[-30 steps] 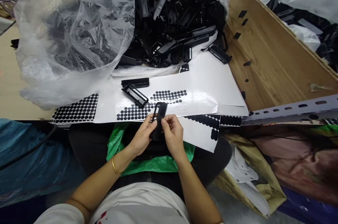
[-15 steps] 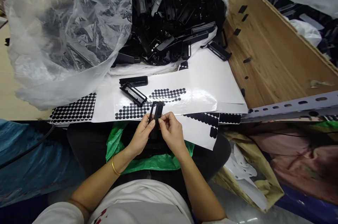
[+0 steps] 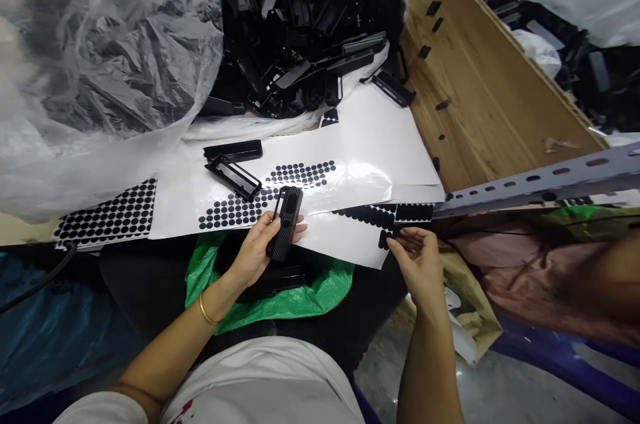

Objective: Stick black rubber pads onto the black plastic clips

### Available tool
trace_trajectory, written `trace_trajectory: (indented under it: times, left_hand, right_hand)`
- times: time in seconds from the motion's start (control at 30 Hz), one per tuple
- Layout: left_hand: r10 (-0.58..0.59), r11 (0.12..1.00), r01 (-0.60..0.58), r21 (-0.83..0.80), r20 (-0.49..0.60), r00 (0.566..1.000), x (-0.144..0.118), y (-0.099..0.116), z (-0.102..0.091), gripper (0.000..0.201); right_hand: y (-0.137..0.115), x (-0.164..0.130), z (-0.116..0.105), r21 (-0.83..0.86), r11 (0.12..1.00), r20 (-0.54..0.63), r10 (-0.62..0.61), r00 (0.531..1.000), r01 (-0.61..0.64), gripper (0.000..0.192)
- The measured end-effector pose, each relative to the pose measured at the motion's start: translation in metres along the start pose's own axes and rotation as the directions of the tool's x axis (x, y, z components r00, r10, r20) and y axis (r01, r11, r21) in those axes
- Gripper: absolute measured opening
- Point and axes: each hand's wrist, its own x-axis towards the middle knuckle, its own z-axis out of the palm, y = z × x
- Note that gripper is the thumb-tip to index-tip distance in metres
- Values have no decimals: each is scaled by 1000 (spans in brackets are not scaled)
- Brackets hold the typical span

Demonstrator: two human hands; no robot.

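The left hand grips a black plastic part by its lower end, fingers wrapped round it and thumb along its near side, so that the part stands tilted above the lap with its upper end over the near edge of the sticker sheets; the right hand, well apart to the right, has thumb and forefinger drawn together at the corner of the lowest sheet, beside a row of black oval pads, though whether a pad sits between the fingertips cannot be told; open room lies between the two hands, over the white overhang of the sheet and the green bag on the lap; farther out, two loose black parts lie on the sheets, just left of the rows of round black dots; beyond them a heap of black parts spills from a clear plastic bag, closing the far side; a wooden board bounds the sheets on the right, and a grey slotted metal rail runs along its near edge, just beyond the right hand.
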Motion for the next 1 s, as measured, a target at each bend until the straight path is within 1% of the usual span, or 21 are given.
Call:
trace_trajectory:
  times: [0.07, 0.13, 0.2, 0.27, 0.4, 0.47, 0.53, 0.6, 0.67, 0.73, 0.83, 0.93, 1.0]
  left_hand:
    - [-12, 1000, 12, 7, 7, 1000, 0, -1, 3, 23]
    - [-16, 1000, 15, 14, 9, 1000, 0, -1, 4, 23]
    - [-12, 1000, 12, 24, -3, 1000, -1, -1, 3, 23]
    - [-10, 999, 11, 39, -16, 1000, -1, -1, 1, 24]
    - [-18, 998, 19, 66, -5, 1000, 0, -3, -1, 23]
    - [-27, 997, 27, 74, 0, 1000, 0, -5, 0, 24]
    - [-33, 997, 33, 77, 0, 999, 0, -6, 0, 24]
    - [-33, 997, 33, 76, -1, 999, 0, -6, 1, 24]
    - [-32, 997, 32, 75, -3, 999, 1, -6, 0, 24]
    - [-37, 997, 38, 72, -9, 999, 1, -6, -1, 23]
    - [-50, 997, 52, 63, -25, 998, 1, -6, -2, 23]
    - [-55, 997, 56, 51, -25, 998, 2, -7, -3, 23]
    - [-51, 997, 52, 49, -18, 999, 2, -7, -3, 24]
  right_hand:
    - [3, 0, 1, 116, 993, 121, -9, 993, -5, 37]
    - [3, -1, 6, 139, 989, 140, -62, 988, 42, 32]
    - [2, -3, 12, 104, 991, 106, -98, 990, 87, 27]
    - [2, -5, 16, 68, 993, 80, -104, 991, 99, 25]
    - [2, -8, 17, 0, 995, 55, -99, 994, 99, 22]
    - [1, -9, 17, -60, 991, 44, -118, 992, 120, 20]
    - [-1, -10, 17, -150, 971, 15, -188, 982, 188, 16]
    - [-4, -10, 17, -259, 928, -38, -288, 957, 269, 15]
    - [-5, -10, 18, -349, 883, -79, -361, 929, 313, 15]
    - [-5, -10, 19, -376, 863, -57, -384, 921, 337, 14]
    - [-5, -11, 20, -314, 888, 20, -349, 937, 337, 13]
    - [-7, -11, 18, -226, 939, 53, -255, 966, 260, 11]
    - [-11, -11, 15, -155, 964, 136, -197, 971, 218, 12]
